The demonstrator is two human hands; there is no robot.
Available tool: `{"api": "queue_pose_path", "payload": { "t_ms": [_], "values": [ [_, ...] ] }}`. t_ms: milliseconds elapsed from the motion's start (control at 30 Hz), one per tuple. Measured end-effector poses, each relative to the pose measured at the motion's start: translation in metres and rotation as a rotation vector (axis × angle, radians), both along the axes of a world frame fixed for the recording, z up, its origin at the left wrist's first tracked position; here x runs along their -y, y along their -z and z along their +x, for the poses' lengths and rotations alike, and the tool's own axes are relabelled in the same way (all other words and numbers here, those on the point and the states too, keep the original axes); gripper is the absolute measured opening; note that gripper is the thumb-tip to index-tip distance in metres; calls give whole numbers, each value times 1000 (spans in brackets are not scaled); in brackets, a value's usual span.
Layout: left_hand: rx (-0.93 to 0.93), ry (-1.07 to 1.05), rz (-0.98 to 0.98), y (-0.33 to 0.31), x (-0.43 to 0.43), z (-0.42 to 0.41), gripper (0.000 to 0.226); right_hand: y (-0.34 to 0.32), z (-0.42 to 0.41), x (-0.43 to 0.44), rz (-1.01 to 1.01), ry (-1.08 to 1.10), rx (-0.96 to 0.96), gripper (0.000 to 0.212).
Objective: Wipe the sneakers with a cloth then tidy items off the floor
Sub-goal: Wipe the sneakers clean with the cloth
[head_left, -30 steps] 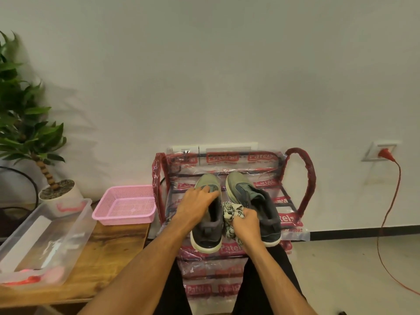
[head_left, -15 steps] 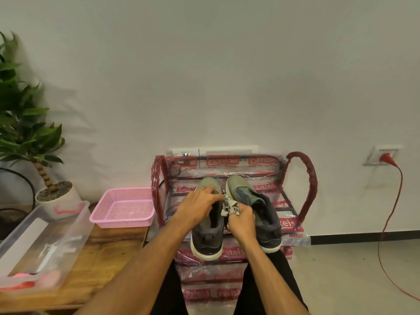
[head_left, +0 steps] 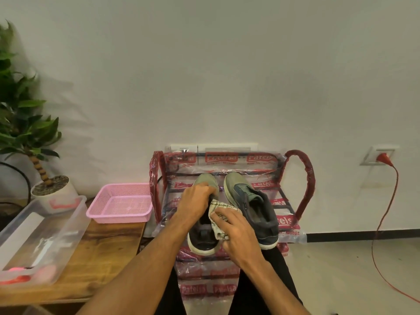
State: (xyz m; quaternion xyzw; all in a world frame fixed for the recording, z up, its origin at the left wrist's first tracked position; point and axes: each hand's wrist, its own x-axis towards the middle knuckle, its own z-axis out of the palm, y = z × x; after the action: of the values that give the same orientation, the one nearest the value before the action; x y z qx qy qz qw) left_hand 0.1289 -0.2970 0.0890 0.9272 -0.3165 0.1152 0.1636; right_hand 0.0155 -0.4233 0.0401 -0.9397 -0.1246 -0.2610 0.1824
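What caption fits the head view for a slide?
Left hand grips a sneaker; right hand holds a cloth against it.

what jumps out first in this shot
On a red wrapped rack at centre, the left hand grips the left sneaker while the right hand holds a cloth against it. A pink basket sits on the table at left, and a red cord hangs down the wall at right.

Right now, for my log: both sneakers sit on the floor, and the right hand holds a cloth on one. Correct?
No: the head view shows the wiped sneaker and the other sneaker on the rack, not the floor. The right hand holds the cloth.
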Motion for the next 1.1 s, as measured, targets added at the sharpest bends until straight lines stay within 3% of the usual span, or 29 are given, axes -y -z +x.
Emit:
{"api": "queue_pose_path", "payload": {
  "t_ms": [133,233,333,433,567,800,1100],
  "values": [
    [6,2,2,2,1,-3,29,-25,-10,8,-98,-34,-115,46],
    [-7,-12,-13,0,-3,-4,25,-40,-16,16,236,61,-317,42],
    [-18,-48,-67,-1,-7,0,23,-38,-13,12,638,170,-232,54],
    [32,-57,-36,-4,-6,1,23,-33,5,1,809,225,-290,46],
    [11,-74,87,-8,3,-4,30,-27,22,-8,852,316,-374,22],
    [45,-66,152,-7,9,-7,36,-26,20,-11,921,354,-393,25],
    [-38,-62,38,-5,7,-9,32,-28,15,-14,965,378,-396,23]
  ]
}}
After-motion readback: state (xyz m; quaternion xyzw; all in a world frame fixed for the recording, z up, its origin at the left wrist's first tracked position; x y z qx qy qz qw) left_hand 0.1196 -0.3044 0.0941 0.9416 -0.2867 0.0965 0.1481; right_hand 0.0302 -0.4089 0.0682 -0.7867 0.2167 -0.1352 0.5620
